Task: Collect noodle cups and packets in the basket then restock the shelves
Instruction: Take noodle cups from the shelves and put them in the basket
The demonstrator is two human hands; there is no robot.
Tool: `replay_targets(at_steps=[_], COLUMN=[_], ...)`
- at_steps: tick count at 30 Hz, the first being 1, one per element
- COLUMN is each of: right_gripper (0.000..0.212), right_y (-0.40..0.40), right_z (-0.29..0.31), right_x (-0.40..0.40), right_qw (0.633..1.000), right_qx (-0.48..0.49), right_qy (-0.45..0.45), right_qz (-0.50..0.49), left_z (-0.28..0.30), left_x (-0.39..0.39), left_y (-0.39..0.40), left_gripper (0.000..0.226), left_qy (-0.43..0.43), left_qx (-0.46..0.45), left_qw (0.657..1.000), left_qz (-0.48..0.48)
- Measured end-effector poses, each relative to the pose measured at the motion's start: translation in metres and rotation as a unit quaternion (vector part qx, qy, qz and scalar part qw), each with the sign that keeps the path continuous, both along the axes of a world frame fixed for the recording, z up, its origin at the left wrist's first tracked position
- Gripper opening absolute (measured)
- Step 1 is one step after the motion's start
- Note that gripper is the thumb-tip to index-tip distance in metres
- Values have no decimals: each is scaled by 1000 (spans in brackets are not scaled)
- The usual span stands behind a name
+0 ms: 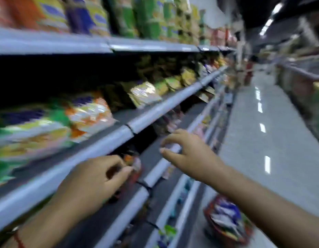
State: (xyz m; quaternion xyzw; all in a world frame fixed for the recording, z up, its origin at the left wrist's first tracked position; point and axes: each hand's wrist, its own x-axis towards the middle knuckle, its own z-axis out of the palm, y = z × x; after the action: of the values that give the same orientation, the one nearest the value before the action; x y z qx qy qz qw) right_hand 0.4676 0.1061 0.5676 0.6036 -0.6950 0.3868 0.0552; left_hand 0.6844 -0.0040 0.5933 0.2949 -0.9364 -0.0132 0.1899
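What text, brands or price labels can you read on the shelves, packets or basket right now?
None can be read; the frame is motion-blurred.
Packets on the shelf: colours only, print smeared.
Shelf edge strips: no legible price tags.
Red basket on the floor: wrappers blurred.
Item under the left hand: unreadable.
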Motion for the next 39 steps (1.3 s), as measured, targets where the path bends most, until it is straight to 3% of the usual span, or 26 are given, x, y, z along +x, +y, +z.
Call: replay_targets(at_steps=[7, 8, 10, 14, 19, 22, 24, 27, 29, 32, 35, 37, 39], right_gripper=[17, 21, 33, 74, 119, 129, 120, 69, 46, 37, 38, 49, 40], right_y=[72, 77, 82, 75, 54, 31, 11, -24, -48, -75, -102, -115, -123], right_z=[-177, -197, -235, -314, -401, -445, -461, -487, -522, -603, -688, -743, -783], right_x=[-169, -193, -239, -321, -392, -439, -475, -538, -584, -650, -707, -735, -755], right_qw=[959, 949, 927, 887, 759, 717, 708, 690, 675, 627, 539, 483, 458], right_qx=[211, 236, 274, 341, 508, 511, 436, 369, 350, 328, 269, 239, 226], right_qy=[-113, -130, -162, -196, -267, -348, -460, -543, -569, -629, -725, -771, -790], right_qz=[-151, -167, -197, -240, -307, -321, -311, -304, -315, -322, -335, -340, -338], left_z=[-191, -214, -257, -341, -441, -493, -522, -567, -603, -667, -747, -798, -841], left_x=[-204, -233, -290, -395, -499, -559, -598, -663, -712, -786, -850, -879, -899], left_y=[4, 4, 3, -6, -24, -51, -72, -102, -124, -150, -165, -166, -161], left_gripper=[33, 43, 72, 85, 107, 114, 112, 102, 97, 89, 82, 82, 95], left_qy=[-66, -75, -96, -188, -260, -278, -290, -312, -309, -275, -207, -189, -166], left_qx=[164, 172, 198, 204, 238, 265, 288, 299, 319, 449, 596, 627, 650], left_qw=[984, 981, 973, 958, 934, 922, 911, 899, 893, 850, 775, 754, 738], left_qz=[-37, -47, -64, -76, -59, -54, -58, -70, -66, -17, 31, 48, 76])
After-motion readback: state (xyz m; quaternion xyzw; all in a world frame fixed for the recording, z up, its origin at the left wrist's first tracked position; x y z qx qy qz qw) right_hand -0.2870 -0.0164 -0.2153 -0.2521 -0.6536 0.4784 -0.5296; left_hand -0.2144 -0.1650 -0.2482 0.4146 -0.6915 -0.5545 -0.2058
